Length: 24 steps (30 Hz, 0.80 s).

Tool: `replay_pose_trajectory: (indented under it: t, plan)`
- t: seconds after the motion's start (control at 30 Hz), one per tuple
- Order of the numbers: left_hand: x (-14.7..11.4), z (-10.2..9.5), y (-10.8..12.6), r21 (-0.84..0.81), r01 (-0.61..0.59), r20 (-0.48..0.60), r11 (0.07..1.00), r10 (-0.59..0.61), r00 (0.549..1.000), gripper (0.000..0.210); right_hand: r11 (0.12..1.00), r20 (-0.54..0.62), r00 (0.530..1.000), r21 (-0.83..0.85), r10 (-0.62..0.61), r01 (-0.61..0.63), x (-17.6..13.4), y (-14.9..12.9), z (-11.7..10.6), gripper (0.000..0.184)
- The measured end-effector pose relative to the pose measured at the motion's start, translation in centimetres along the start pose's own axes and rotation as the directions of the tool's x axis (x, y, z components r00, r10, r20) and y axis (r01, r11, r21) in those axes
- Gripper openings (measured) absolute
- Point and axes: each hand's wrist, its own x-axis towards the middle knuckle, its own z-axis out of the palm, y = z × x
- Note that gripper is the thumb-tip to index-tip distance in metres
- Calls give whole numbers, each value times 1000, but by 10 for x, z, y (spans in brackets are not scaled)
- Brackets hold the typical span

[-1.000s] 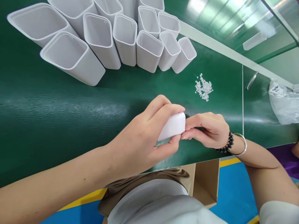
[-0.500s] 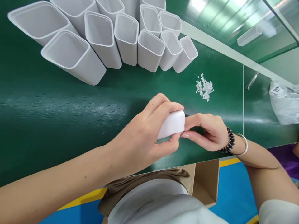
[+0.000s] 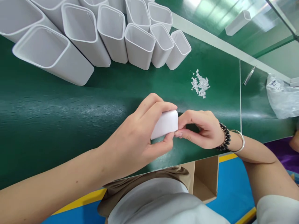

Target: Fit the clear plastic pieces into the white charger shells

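Note:
My left hand (image 3: 140,130) is wrapped over a smooth white plastic container (image 3: 165,124) with rounded corners, thumb below and fingers above. Only part of the container shows, since the hand covers the rest. At its right end, my right hand (image 3: 198,129) pinches thumb and forefinger together against the edge. Whatever lies between those fingertips is hidden. Beyond the hands, a small heap of tiny white plastic pieces (image 3: 201,84) lies on the green table (image 3: 70,124).
Several tall white open-topped containers (image 3: 140,40) stand grouped at the back left. Tweezers (image 3: 249,75) and a clear plastic bag (image 3: 282,96) lie to the right. A glossy panel (image 3: 210,18) rises behind. Below the table edge sits an open cardboard box (image 3: 205,180).
The whole view has shifted slightly, so the containers, heap and hands appear further left. Both hands keep nearly the same hold at the white container.

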Motion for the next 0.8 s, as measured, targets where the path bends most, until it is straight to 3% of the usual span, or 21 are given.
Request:
replay_pose_trajectory:
  t: [0.5, 0.6, 0.7, 0.8]
  plan:
    - [4, 6, -4, 3, 68, -79, 998, -67, 995, 31, 957, -7, 990, 257, 140, -133, -2, 8, 11, 11]
    - [9, 4, 3, -82, 159, -72, 984, -165, 984, 24, 948, 23, 989, 282, 146, -146, -5, 6, 9, 10]
    - [4, 1, 24, -345, 368, 118, 864, -349, 930, 23, 971, -92, 995, 238, 31, -9, -23, -6, 7, 24]
    - [-17, 10, 47, -524, 547, 441, 653, -341, 830, 31, 988, -247, 966, 110, -75, 104, -60, -24, 17, 35]
